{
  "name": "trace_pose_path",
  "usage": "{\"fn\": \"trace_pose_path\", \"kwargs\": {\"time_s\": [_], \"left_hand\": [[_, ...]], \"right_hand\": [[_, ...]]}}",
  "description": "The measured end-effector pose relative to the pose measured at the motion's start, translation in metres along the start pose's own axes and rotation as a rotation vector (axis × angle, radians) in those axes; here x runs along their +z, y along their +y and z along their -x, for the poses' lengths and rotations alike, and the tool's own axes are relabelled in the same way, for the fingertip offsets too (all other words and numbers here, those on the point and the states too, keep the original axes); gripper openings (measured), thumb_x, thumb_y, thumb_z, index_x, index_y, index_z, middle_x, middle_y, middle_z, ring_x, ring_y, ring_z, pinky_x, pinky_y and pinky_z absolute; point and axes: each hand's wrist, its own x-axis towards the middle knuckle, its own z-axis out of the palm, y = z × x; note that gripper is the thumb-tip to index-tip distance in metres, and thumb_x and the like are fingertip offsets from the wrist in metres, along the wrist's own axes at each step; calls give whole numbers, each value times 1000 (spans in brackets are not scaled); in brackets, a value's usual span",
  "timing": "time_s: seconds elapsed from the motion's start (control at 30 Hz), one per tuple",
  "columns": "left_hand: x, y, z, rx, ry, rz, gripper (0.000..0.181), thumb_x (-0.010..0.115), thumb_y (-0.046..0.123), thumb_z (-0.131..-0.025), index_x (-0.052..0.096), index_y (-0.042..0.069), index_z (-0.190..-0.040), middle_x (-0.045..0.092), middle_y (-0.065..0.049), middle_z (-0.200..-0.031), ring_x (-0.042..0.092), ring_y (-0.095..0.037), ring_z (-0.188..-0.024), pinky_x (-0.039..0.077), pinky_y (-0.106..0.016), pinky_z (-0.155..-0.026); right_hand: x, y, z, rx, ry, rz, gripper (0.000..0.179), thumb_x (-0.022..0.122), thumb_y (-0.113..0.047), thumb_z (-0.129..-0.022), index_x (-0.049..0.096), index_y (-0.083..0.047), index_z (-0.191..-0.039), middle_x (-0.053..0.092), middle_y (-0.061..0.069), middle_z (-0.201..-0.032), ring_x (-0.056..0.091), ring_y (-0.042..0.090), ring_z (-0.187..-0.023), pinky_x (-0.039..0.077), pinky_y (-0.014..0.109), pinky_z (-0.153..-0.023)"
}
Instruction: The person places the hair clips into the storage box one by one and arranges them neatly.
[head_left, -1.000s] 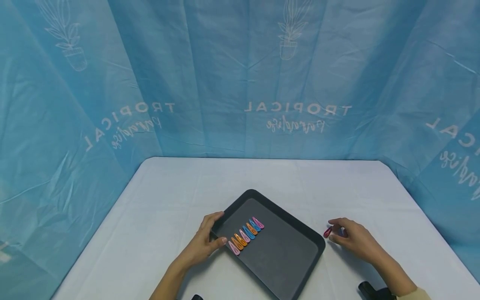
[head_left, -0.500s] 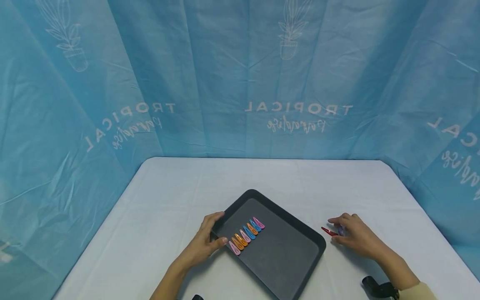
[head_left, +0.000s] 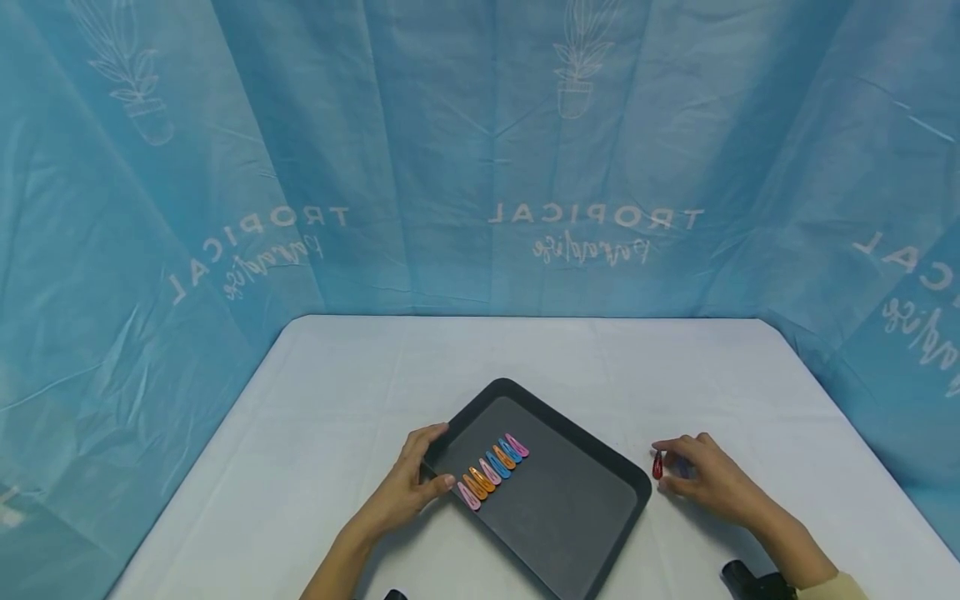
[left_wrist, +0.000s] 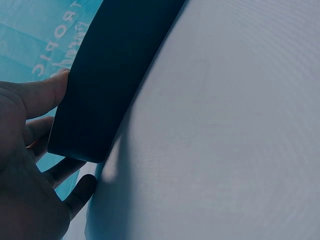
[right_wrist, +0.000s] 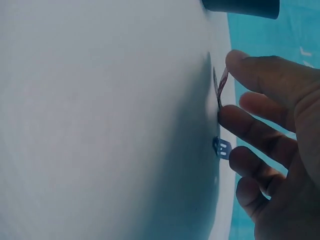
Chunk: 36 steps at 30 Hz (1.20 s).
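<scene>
My left hand [head_left: 411,477] grips the left corner of a dark grey baking tray [head_left: 577,500], its thumb on the near rim and its fingers at the far side. In the left wrist view the thumb presses the tray's outer wall [left_wrist: 95,100]. Several pink, orange and blue snap hair clips [head_left: 492,471] lie in a slanting row inside the tray. To the right of the tray, my right hand [head_left: 708,477] pinches a red hair clip [head_left: 657,465] between thumb and fingertips, just above the table. A bluish clip [right_wrist: 223,148] shows beside its other fingers, partly hidden.
A white cloth covers the table [head_left: 360,375]. The blue printed curtain [head_left: 450,167] hangs behind it and at both sides. Dark camera mounts [head_left: 750,579] sit at the wrists, near the tabletop.
In my right hand the red hair clip has turned from slanted, through nearly lying flat, to pointing toward me. The left hand and the tray stay in place.
</scene>
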Motion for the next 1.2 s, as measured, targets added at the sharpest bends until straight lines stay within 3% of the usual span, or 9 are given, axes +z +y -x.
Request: {"fn": "trace_pose_path", "kwargs": {"time_s": [0.23, 0.5, 0.83, 1.2], "left_hand": [[0, -1, 0, 4, 3, -4, 72, 69, 17, -85, 32, 16, -146, 28, -9, -149, 21, -36, -143, 20, -62, -112], [0, -2, 0, 14, -3, -4, 71, 69, 17, -85, 32, 15, -146, 28, -9, -149, 21, -35, -144, 19, -61, -113], [0, -5, 1, 49, 6, -29, 70, 68, 17, -86, 31, 13, -146, 29, -14, -147, 23, -41, -141, 22, -64, -109], [-1, -1, 1, 33, -6, -7, 71, 68, 17, -86, 30, 13, -146, 27, -12, -149, 21, -38, -143, 20, -63, -111]], "right_hand": [[2, 4, -2, 33, 44, 75, 45, 80, -27, -72, 67, -11, -112, 65, -7, -94, 44, 10, -87, 40, 26, -69], [4, 5, -3, -18, 45, 57, 50, 79, -29, -72, 65, -9, -116, 63, -5, -97, 43, 11, -86, 39, 24, -68], [5, 7, -4, 21, 48, 44, 48, 79, -39, -71, 69, -13, -111, 59, -2, -95, 42, 14, -88, 36, 24, -69], [10, 9, -6, 27, 55, 58, 45, 80, -32, -71, 68, -13, -111, 56, -3, -94, 41, 14, -88, 35, 25, -68]]}}
